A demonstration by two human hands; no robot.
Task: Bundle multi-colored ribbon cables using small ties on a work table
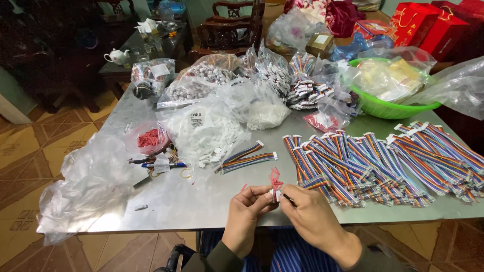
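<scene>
Your left hand [248,205] pinches the small white connector [275,195] with its red wires [275,177] just above the table's near edge; your right hand [308,211] is closed on a thin dark tool [287,197] at it. Judging from this, steady the connector and probe gently

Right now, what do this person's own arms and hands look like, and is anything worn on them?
Both hands are bare: no gloves, rings or watch show on the left hand or the right hand. Dark olive-green long sleeves cover both arms and end at the wrists. No markings are visible on them.
</scene>
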